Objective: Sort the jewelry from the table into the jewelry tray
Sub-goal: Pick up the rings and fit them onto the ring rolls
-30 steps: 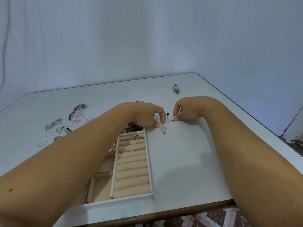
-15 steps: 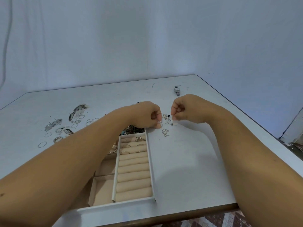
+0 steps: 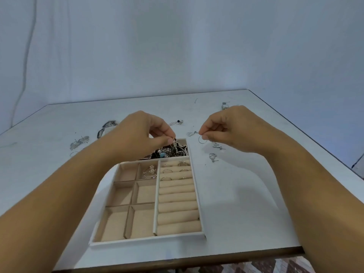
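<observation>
The left hand [image 3: 143, 134] pinches a small silver piece [image 3: 174, 143] right over the tray's [image 3: 199, 186] far compartment, which is heaped with dark jewelry [image 3: 171, 152], so it is the hand nearer a drop. The right hand [image 3: 232, 129] pinches a thin hoop [image 3: 202, 139] just beyond the tray's far right corner, over the table [image 3: 246, 194]. The hoop hangs upright; loose earrings [image 3: 213, 157] lie right of that corner

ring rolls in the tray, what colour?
Beige ring rolls, inside the white-rimmed jewelry tray; head view, the only one.
</observation>
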